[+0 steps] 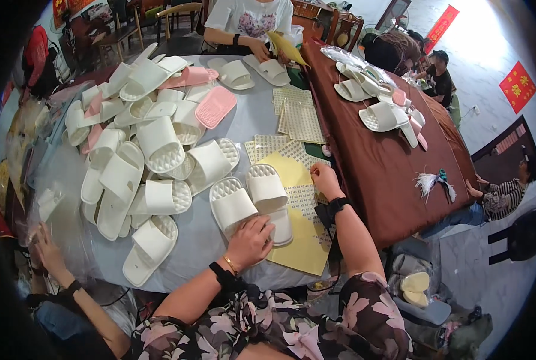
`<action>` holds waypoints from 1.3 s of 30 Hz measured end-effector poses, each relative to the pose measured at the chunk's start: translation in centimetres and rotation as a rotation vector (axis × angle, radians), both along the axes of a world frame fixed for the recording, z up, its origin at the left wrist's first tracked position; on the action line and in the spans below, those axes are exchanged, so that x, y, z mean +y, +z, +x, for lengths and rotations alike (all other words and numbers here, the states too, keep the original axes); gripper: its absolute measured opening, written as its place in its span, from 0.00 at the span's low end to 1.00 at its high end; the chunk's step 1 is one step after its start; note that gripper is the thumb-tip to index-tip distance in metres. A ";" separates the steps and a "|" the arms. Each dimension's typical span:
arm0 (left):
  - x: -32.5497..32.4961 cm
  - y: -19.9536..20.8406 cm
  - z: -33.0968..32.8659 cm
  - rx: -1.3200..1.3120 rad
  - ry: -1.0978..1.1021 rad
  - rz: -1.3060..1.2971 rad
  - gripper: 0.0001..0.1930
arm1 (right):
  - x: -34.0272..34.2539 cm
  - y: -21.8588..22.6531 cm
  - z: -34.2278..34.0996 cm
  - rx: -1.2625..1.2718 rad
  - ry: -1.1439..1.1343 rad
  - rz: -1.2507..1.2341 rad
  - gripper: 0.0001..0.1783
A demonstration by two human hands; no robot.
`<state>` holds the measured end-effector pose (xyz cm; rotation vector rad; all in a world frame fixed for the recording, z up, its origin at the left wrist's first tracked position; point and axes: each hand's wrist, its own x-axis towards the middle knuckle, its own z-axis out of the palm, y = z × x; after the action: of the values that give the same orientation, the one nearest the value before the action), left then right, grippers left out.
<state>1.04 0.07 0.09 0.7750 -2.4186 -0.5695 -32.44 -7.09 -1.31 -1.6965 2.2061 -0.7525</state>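
Your left hand (251, 241) lies over the heel end of a white slipper, the left slipper (233, 203) of a pair in front of you, its fingers a little apart, slightly bent and reaching toward the heel of its mate. That right slipper (266, 189) sits just beyond your left fingertips, between your two hands, with both quilted toe ends pointing away from you. Your right hand (326, 181) is raised at the right edge of the yellow sheet (298, 255), well apart from your left, its fingers curled and drawn together; you cannot tell from here whether they pinch a label. The yellow sheet lies under the right slipper's right side and reaches down toward you. More label sheets (301, 117) are spread farther up the grey table cover (253, 111). To the left of your pair stands a heap of white slippers (160, 144), with a pink slipper (215, 108) at its right edge. Across the table, a co-worker (250, 27) holds a yellow paper (287, 49).
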 end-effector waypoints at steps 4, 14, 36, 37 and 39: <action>-0.1 -0.2 -0.2 0.010 -0.014 0.009 0.21 | -0.2 -0.4 -0.4 0.065 -0.005 -0.038 0.07; -0.3 0.0 0.0 0.007 -0.012 0.002 0.21 | -0.2 0.2 0.2 0.021 0.005 -0.003 0.08; -0.3 -0.5 -0.1 0.050 -0.014 0.013 0.20 | 8.4 8.1 9.7 -1.053 0.038 0.516 0.12; -0.3 -0.5 0.0 0.053 -0.010 0.000 0.20 | 8.8 8.0 10.6 -1.076 0.037 0.580 0.12; -0.2 -0.4 -0.1 0.040 -0.012 0.001 0.20 | 9.2 6.9 11.3 -1.167 0.008 0.593 0.13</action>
<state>0.97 -0.15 -0.29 0.7435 -2.3877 -0.5859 -21.13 2.09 5.61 -0.6512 1.3514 -0.7021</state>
